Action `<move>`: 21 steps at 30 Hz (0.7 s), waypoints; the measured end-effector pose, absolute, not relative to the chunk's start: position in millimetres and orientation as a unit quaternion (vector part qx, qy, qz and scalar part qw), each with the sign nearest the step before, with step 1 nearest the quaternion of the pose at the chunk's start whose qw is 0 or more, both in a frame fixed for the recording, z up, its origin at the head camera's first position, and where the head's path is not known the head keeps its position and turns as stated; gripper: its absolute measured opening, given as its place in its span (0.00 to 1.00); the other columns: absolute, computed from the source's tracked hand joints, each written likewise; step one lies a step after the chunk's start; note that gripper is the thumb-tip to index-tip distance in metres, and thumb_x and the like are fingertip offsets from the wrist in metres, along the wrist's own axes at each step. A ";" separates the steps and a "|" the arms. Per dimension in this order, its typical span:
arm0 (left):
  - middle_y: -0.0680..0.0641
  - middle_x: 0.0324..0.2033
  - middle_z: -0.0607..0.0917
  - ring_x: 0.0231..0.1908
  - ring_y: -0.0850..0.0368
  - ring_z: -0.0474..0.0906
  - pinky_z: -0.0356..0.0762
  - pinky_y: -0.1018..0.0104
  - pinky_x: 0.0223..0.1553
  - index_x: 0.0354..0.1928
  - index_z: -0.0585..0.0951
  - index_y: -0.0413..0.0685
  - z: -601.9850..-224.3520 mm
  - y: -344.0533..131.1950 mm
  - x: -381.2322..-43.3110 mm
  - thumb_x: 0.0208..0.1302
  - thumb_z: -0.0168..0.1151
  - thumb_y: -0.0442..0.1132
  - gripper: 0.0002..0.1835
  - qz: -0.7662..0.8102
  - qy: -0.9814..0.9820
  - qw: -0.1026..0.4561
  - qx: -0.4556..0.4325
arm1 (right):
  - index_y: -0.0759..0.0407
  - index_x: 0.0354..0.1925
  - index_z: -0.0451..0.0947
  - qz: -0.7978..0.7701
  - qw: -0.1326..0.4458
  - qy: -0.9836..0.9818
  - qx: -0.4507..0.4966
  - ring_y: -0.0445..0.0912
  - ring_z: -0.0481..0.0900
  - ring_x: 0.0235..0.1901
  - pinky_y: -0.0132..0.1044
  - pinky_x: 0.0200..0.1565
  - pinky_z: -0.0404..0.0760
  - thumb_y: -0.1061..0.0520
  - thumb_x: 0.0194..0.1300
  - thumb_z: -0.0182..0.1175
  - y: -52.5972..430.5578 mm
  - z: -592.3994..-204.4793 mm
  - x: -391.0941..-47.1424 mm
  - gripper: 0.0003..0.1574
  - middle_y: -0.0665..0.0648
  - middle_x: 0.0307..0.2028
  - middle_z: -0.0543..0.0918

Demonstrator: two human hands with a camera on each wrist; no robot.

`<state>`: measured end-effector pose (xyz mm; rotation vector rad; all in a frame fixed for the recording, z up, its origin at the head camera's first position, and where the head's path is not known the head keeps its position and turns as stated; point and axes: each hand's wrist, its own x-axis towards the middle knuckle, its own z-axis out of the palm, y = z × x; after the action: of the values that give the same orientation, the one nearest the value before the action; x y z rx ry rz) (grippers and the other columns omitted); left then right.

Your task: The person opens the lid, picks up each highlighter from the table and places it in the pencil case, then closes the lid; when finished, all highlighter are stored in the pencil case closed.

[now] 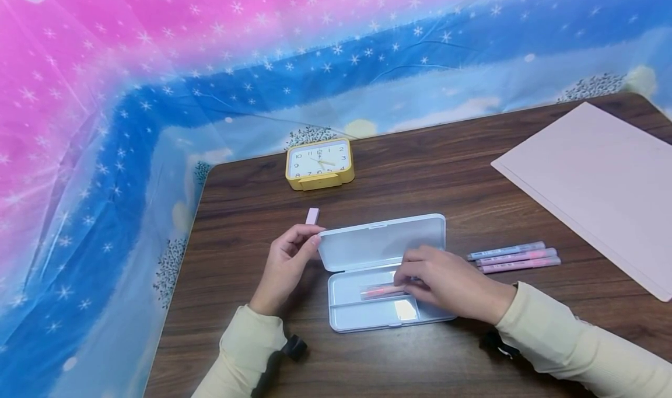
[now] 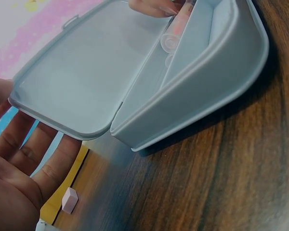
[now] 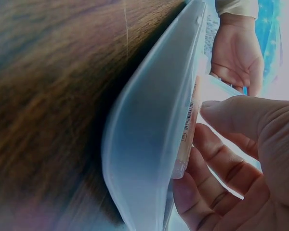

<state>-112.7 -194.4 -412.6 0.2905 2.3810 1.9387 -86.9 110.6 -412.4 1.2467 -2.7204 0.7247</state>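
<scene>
A pale blue-white pencil case (image 1: 362, 317) lies unfolded on the table, its lid (image 1: 385, 243) tilted up at the back. My left hand (image 1: 286, 261) pinches the lid's left corner, thumb on the inside and fingers behind, as the left wrist view shows. My right hand (image 1: 443, 281) reaches into the case's long rear compartment. Its thumb and fingers hold a pink pen (image 3: 189, 127) with a clear cap (image 2: 170, 42) lying along that compartment. Under the cap, the left wrist view shows another clear rounded end (image 2: 169, 60). Part of the pen is hidden by the right hand.
Right of the case lie a blue pen (image 1: 506, 251) and two pink pens (image 1: 520, 264). A pink eraser (image 1: 312, 216) sits behind the left hand. Farther back stands a yellow clock (image 1: 320, 161). A large pale pink sheet (image 1: 593, 194) covers the table's right side.
</scene>
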 end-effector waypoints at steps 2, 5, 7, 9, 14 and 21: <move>0.47 0.44 0.84 0.41 0.55 0.78 0.81 0.62 0.43 0.51 0.81 0.44 -412.7 -194.2 -112.8 0.71 0.58 0.42 0.12 0.629 0.771 0.029 0.095 | 0.44 0.37 0.84 0.235 0.034 -0.884 0.403 0.34 0.70 0.33 0.29 0.34 0.76 0.55 0.58 0.70 111.3 -411.5 -86.4 0.07 0.40 0.33 0.78; 0.47 0.44 0.84 0.41 0.55 0.78 0.82 0.61 0.43 0.51 0.81 0.43 -413.1 -194.5 -113.3 0.72 0.58 0.42 0.13 0.630 0.770 0.030 0.096 | 0.44 0.36 0.84 0.234 0.034 -0.887 0.397 0.33 0.69 0.32 0.28 0.33 0.75 0.55 0.59 0.70 112.9 -409.5 -85.4 0.07 0.40 0.32 0.77; 0.47 0.44 0.84 0.41 0.55 0.78 0.82 0.61 0.44 0.52 0.80 0.43 -413.6 -194.9 -113.4 0.72 0.58 0.42 0.13 0.629 0.771 0.031 0.096 | 0.44 0.36 0.84 0.238 0.027 -0.889 0.390 0.32 0.69 0.31 0.28 0.32 0.75 0.55 0.60 0.70 114.9 -407.5 -84.6 0.06 0.39 0.32 0.77; 0.47 0.45 0.84 0.41 0.55 0.78 0.82 0.62 0.44 0.52 0.80 0.43 -413.6 -195.1 -113.5 0.72 0.58 0.42 0.13 0.628 0.772 0.031 0.095 | 0.43 0.37 0.84 0.244 0.015 -0.891 0.383 0.32 0.69 0.31 0.28 0.33 0.75 0.55 0.61 0.69 118.6 -404.8 -83.3 0.06 0.38 0.33 0.76; 0.47 0.45 0.84 0.42 0.54 0.78 0.82 0.62 0.44 0.51 0.81 0.45 -412.6 -194.7 -113.1 0.71 0.59 0.43 0.13 0.630 0.771 0.033 0.090 | 0.43 0.40 0.83 0.268 0.004 -0.890 0.368 0.32 0.74 0.35 0.31 0.37 0.79 0.56 0.62 0.68 136.7 -397.3 -81.1 0.08 0.37 0.37 0.79; 0.48 0.45 0.84 0.42 0.54 0.78 0.82 0.63 0.44 0.52 0.81 0.45 -411.6 -194.4 -112.4 0.71 0.59 0.42 0.13 0.632 0.770 0.036 0.088 | 0.45 0.40 0.83 0.295 0.059 -0.887 0.352 0.29 0.74 0.32 0.27 0.33 0.77 0.63 0.58 0.69 180.3 -390.5 -85.3 0.15 0.38 0.37 0.81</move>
<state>-112.4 -194.4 -411.6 0.2690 2.3643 1.9406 -85.3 180.3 -390.5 1.0651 -2.6847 0.8927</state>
